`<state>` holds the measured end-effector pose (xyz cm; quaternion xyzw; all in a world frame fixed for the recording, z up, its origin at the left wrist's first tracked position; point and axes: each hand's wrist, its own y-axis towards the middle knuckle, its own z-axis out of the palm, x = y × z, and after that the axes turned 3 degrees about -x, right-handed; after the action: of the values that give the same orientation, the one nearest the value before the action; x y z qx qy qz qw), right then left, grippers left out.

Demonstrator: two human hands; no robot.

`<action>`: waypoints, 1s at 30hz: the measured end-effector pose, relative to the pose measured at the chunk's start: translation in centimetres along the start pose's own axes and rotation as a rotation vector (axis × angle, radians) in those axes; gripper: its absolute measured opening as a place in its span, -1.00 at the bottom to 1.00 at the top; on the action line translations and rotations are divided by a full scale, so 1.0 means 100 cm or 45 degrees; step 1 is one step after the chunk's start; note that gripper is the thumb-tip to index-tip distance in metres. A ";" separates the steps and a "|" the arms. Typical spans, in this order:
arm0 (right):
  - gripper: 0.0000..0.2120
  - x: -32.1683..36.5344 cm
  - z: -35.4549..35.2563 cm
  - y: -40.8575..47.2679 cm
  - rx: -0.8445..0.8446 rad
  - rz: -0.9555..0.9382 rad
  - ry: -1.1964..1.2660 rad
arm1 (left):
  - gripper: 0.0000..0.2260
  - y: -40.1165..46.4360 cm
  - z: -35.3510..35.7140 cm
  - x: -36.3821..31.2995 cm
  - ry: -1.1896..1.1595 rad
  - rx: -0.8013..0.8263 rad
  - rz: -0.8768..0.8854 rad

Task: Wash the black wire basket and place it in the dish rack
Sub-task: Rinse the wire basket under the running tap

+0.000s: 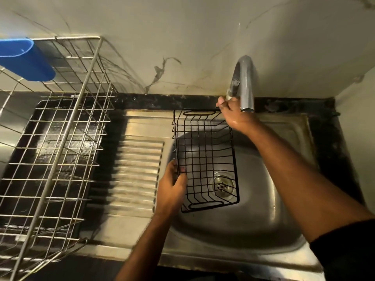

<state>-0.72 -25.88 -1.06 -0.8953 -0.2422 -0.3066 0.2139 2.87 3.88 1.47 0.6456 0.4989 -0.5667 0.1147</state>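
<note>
The black wire basket hangs over the steel sink bowl, its open side facing me. My left hand grips the basket's left rim near the bottom corner. My right hand reaches past the basket's top right corner to the base of the curved grey tap, fingers around the tap handle. No water runs from the spout. The silver wire dish rack stands to the left on a black tray.
A blue plastic cutlery holder hangs on the rack's back left corner. A ribbed steel drainboard lies between rack and bowl. The drain strainer shows through the basket. A marbled wall rises behind.
</note>
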 end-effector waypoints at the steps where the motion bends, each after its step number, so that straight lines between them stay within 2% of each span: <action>1: -0.13 -0.001 0.000 0.001 0.018 0.029 0.026 | -0.56 0.000 0.001 -0.001 -0.012 -0.005 0.004; 4: -0.19 0.011 -0.010 -0.006 0.052 0.043 0.161 | -0.58 0.001 0.002 -0.001 -0.033 -0.020 0.005; 9: -0.65 0.019 -0.021 -0.025 -0.034 0.048 0.638 | -0.52 0.003 0.000 0.003 -0.038 -0.024 0.008; 10: -0.67 0.012 -0.020 -0.024 -0.051 0.076 0.731 | -0.51 0.003 0.000 0.004 -0.046 -0.030 0.006; 14: -0.55 0.000 -0.016 -0.023 -0.159 0.331 0.982 | -0.59 0.002 0.001 0.006 -0.056 -0.036 0.009; 17: -0.61 -0.002 -0.015 -0.033 -0.145 0.328 1.096 | -0.60 -0.001 0.001 0.005 -0.076 -0.034 0.023; 21: -0.60 0.005 -0.014 -0.066 -0.185 0.241 1.078 | -0.60 -0.003 -0.002 0.008 -0.085 -0.058 0.047; 24: -0.62 0.007 -0.006 -0.110 -0.214 0.223 0.846 | -0.55 -0.010 -0.006 0.010 -0.089 -0.061 0.080; 28: -0.51 0.005 0.002 -0.162 0.029 0.220 0.589 | -0.56 -0.018 -0.009 0.021 -0.160 -0.032 0.059; 30: -0.62 0.006 0.003 -0.181 0.095 0.154 0.499 | -0.55 -0.023 -0.012 0.024 -0.162 0.015 0.057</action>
<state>-10.42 -11.21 3.36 -0.8229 -0.1531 -0.4524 0.3077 1.50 7.10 0.85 0.6200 0.4727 -0.6067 0.1552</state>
